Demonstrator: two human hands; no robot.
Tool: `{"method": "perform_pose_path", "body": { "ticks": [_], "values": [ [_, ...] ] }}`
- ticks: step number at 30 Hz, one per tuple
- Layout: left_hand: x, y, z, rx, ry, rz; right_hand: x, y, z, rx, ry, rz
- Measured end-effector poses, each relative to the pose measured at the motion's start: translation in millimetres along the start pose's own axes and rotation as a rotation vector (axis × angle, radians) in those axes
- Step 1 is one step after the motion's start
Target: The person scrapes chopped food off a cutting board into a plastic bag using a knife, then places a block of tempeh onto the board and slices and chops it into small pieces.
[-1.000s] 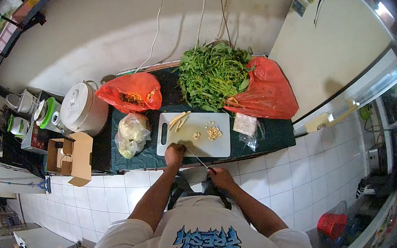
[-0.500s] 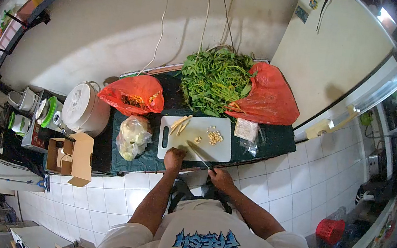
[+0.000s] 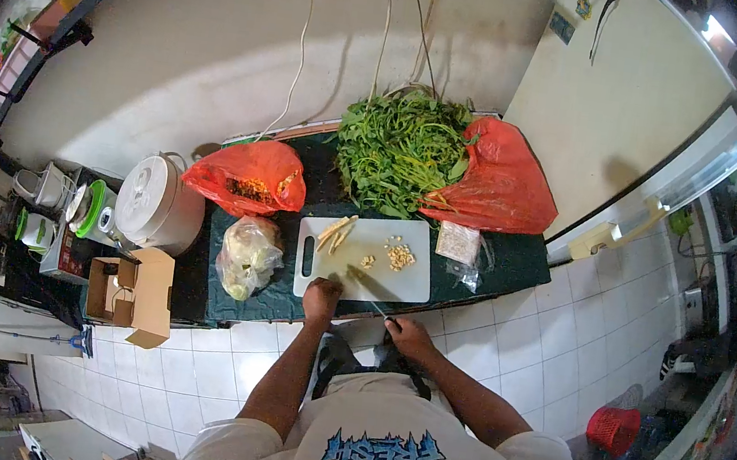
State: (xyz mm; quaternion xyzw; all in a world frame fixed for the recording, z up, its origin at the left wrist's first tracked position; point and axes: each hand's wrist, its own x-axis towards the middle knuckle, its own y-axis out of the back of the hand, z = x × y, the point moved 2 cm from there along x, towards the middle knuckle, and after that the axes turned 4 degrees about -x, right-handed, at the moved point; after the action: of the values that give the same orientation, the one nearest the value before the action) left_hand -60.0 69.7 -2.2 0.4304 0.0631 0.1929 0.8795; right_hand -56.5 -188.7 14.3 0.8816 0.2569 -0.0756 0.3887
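Observation:
A white cutting board (image 3: 362, 282) with a dark handle slot lies at the table's front edge. My right hand (image 3: 411, 337) is closed around the handle of a knife (image 3: 376, 305), whose blade points up and left over the board. Over the board's lower left edge, my left hand (image 3: 321, 301) has its fingers curled together near the knife tip; what they hold is hidden. Slender pale yellow sticks (image 3: 337, 233) lie at the board's upper left. Small chopped pale pieces (image 3: 399, 256) form a pile at its right, with a smaller cluster (image 3: 368, 261) beside it.
Behind the board are leafy greens (image 3: 397, 146) and a red plastic bag (image 3: 504, 187). An open red bag (image 3: 251, 174) and a clear bag of pale produce (image 3: 247, 261) stand left. A wrapped pale block (image 3: 458, 241) lies right. A white pot-like appliance (image 3: 160, 204) and cardboard box (image 3: 153, 296) are farther left.
The knife blade has tilted and shifted slightly over the board. Both hands stay in nearly the same places, and the food on the board looks unchanged.

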Motion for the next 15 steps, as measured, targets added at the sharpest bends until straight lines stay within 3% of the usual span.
{"method": "perform_pose_path", "body": {
  "ticks": [2,6,8,15],
  "values": [
    [1.3,-2.6,-1.6,0.021,0.070,-0.019,-11.2,9.8,-15.3,0.035,-0.002,-0.165],
    [-4.0,-2.7,-3.9,-0.153,0.066,0.055,-14.4,9.9,-18.7,-0.004,0.017,-0.096],
    [-2.1,-1.4,-4.4,-0.175,0.043,0.078,-6.9,7.2,-16.9,0.043,0.020,0.062],
    [0.9,2.8,2.6,-0.149,0.272,0.021,-8.8,-6.2,-10.7,-0.041,0.042,-0.104]
  ]
}}
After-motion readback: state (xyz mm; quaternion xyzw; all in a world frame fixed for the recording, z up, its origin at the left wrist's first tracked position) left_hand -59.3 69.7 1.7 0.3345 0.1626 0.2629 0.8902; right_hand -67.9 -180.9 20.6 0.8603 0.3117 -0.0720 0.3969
